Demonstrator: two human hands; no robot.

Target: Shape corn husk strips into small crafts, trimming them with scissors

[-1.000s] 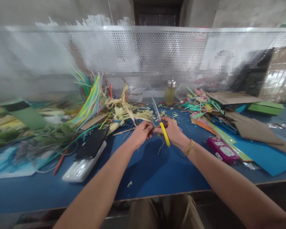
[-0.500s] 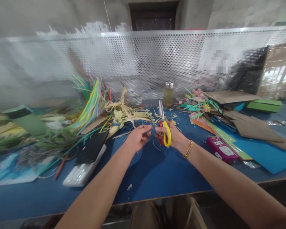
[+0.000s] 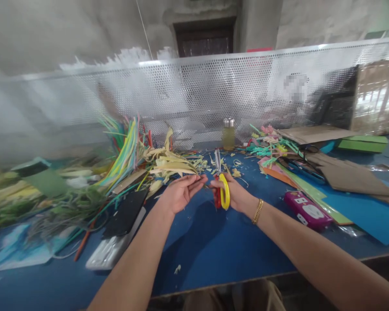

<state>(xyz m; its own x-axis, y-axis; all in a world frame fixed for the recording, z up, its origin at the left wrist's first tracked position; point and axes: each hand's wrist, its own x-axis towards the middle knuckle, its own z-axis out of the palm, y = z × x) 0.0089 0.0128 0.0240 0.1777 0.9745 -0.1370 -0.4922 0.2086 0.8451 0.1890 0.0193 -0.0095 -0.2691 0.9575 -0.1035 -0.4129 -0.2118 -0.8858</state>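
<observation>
My right hand [image 3: 235,190] holds a pair of scissors [image 3: 225,192] with one yellow and one red handle. Their metal blades point away from me, and the handles hang by the palm. Facing it, my left hand [image 3: 183,193] is turned palm inward with its fingers stretched out. I make out nothing held in it. The two hands' fingertips are a small gap apart. Just beyond the left fingers lies a pile of pale dried husk strips [image 3: 173,164]. Small husk scraps [image 3: 235,172] are scattered past the scissors on the blue tabletop [image 3: 214,250].
On the left lie a black phone [image 3: 125,214] on a white case, coloured stems [image 3: 125,147] and tangled green strands [image 3: 81,201]. A jar [image 3: 228,134] stands at the back before a perforated metal screen [image 3: 207,95]. To the right are a purple case [image 3: 307,209] and cardboard [image 3: 353,175].
My left hand's fingers have straightened from a pinch. The scissors remain in my right hand, slightly lower in view. A thin strand beneath the hands no longer shows. The whole view has shifted slightly.
</observation>
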